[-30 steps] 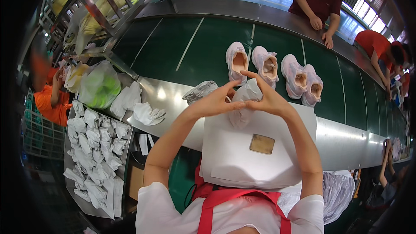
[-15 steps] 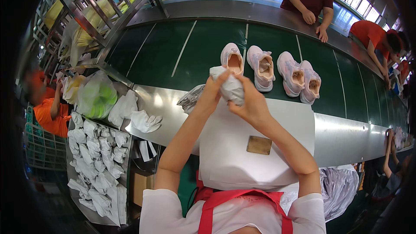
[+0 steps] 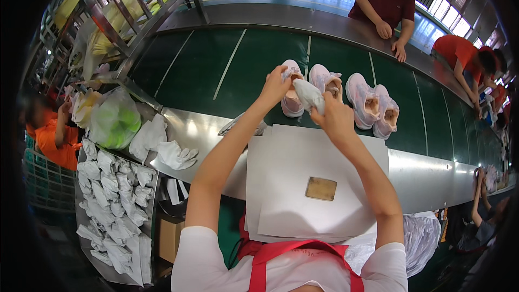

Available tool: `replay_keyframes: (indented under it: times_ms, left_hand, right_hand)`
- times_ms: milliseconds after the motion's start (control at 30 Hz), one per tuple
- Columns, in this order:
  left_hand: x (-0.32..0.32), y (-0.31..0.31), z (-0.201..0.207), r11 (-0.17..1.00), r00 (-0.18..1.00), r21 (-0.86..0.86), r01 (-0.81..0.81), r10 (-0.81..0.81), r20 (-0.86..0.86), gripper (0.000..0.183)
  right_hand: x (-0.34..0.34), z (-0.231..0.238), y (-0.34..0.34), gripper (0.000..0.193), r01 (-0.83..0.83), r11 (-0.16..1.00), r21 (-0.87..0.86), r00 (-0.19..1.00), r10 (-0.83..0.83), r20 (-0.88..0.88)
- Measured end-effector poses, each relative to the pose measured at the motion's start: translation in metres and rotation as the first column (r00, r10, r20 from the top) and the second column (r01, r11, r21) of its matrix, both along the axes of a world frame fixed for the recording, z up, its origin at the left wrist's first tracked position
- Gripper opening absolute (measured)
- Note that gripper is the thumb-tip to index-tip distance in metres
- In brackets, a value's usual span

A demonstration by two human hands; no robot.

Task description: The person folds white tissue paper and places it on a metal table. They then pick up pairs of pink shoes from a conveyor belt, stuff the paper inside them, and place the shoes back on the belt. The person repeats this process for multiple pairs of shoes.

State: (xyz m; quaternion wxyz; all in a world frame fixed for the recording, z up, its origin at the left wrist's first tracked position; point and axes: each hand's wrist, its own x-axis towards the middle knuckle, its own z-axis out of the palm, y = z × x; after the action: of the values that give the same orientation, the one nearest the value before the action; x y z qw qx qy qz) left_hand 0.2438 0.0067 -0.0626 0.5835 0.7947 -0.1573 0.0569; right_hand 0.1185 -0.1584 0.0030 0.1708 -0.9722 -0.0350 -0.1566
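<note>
My right hand (image 3: pixel 336 120) is closed round the near end of a crumpled white paper wad (image 3: pixel 308 96). The wad points toward the opening of the leftmost pale pink sneaker (image 3: pixel 293 107). At that sneaker's upper edge, the fingers of my left hand (image 3: pixel 275 84) pinch its tongue or collar. How far the wad reaches into the opening is hard to make out. Just right of it stands a second pink sneaker (image 3: pixel 319 73), partly behind the wad and my right hand. Two more, a third sneaker (image 3: pixel 358 96) and a fourth sneaker (image 3: pixel 387 113), stand close together farther right.
The sneakers stand on a green conveyor belt (image 3: pixel 205 70) with white lines. Nearer me, white sheets (image 3: pixel 292 157) carry a small brass-coloured plate (image 3: pixel 320 188). A bin at left holds several paper wads (image 3: pixel 111 200). Beside it lies a white glove (image 3: pixel 175 156). Co-workers stand around.
Both hands have moved forward to the leftmost sneaker, which now sits nearer and is more visible. My left hand has left the paper wad and grips the sneaker; my right keeps the wad.
</note>
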Motion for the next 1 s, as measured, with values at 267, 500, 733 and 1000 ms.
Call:
replay_keyframes:
  times_ms: [267,500,733,1000]
  left_hand:
    - [0.065,-0.006,-0.008,0.831,0.965,0.514,0.212,-0.26,0.021,0.025]
    - [0.07,-0.012,-0.005,0.793,0.962,0.561,0.237,-0.271,-0.023,0.025]
    - [0.069,-0.016,-0.014,0.862,0.98,0.478,0.168,-0.199,0.014,0.027]
    - [0.059,-0.035,-0.023,0.791,0.972,0.611,0.046,-0.175,0.154,0.041]
  right_hand:
    - [0.102,-0.046,0.019,0.029,-0.035,0.983,-0.181,0.997,0.021,-0.076]
    - [0.129,-0.027,0.032,0.021,-0.348,0.914,-0.21,0.837,0.202,-0.509]
    - [0.146,-0.076,0.015,0.025,-0.27,0.946,-0.179,0.918,0.197,-0.344]
    - [0.13,-0.085,-0.007,0.041,-0.093,0.995,-0.025,0.992,0.095,0.083]
